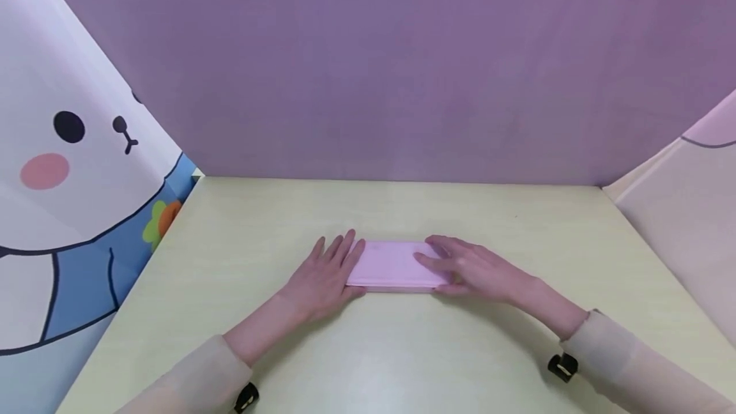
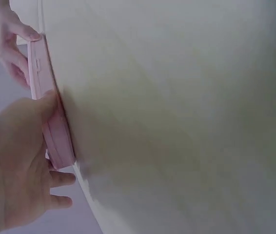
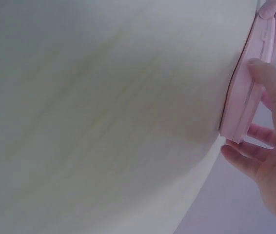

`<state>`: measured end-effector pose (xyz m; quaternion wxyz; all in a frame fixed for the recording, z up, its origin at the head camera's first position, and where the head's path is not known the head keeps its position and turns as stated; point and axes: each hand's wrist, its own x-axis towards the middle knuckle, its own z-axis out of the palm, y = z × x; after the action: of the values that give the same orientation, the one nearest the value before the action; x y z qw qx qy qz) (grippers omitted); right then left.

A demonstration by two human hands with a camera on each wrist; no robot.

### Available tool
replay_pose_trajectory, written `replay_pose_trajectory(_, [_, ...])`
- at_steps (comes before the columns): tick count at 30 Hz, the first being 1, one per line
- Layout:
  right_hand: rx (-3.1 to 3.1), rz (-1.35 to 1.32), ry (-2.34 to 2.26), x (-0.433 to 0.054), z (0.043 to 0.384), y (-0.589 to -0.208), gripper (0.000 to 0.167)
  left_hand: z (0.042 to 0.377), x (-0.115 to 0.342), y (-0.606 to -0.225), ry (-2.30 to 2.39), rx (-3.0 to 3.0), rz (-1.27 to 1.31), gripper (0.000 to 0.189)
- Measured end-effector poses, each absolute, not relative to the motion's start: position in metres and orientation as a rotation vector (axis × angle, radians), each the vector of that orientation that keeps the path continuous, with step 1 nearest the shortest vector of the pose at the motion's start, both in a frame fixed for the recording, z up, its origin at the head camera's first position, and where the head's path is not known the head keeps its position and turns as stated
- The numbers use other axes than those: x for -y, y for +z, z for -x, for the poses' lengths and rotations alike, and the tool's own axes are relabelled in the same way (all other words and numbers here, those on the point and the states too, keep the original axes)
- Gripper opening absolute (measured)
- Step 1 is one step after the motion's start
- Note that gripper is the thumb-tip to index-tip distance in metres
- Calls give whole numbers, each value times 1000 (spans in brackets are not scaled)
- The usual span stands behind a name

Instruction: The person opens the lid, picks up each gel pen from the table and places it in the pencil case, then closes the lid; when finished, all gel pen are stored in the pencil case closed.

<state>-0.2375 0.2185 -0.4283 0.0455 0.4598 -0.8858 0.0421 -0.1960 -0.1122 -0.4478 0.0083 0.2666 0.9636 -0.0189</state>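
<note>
A flat pink case [image 1: 391, 265] lies on the pale table between two hands. A seam runs along its front side, with a small clasp [image 3: 265, 35] visible in the right wrist view. At the case's left end is my left hand [image 1: 324, 276], its thumb [image 2: 48, 103] against the front side and its index finger along the end to the far corner; the other fingers are spread beside it. My right hand [image 1: 480, 271] holds the right end, thumb [image 3: 261, 68] on the front side, one finger over the lid and another at the far corner.
The pale wood-grain table [image 1: 391, 350] stretches around the case on all sides. A purple panel [image 1: 402, 82] rises behind it. On the left stands a panel with a cartoon animal [image 1: 75, 197], and a pale panel [image 1: 684, 209] borders the right. Light sleeves [image 1: 195, 379] cover both forearms.
</note>
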Motion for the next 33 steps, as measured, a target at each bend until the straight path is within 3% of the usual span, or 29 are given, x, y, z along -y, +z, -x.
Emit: replay_pose_trajectory(33, [2756, -1316, 280, -220, 229, -437, 71, 188, 111, -443, 62, -2978, -776, 83])
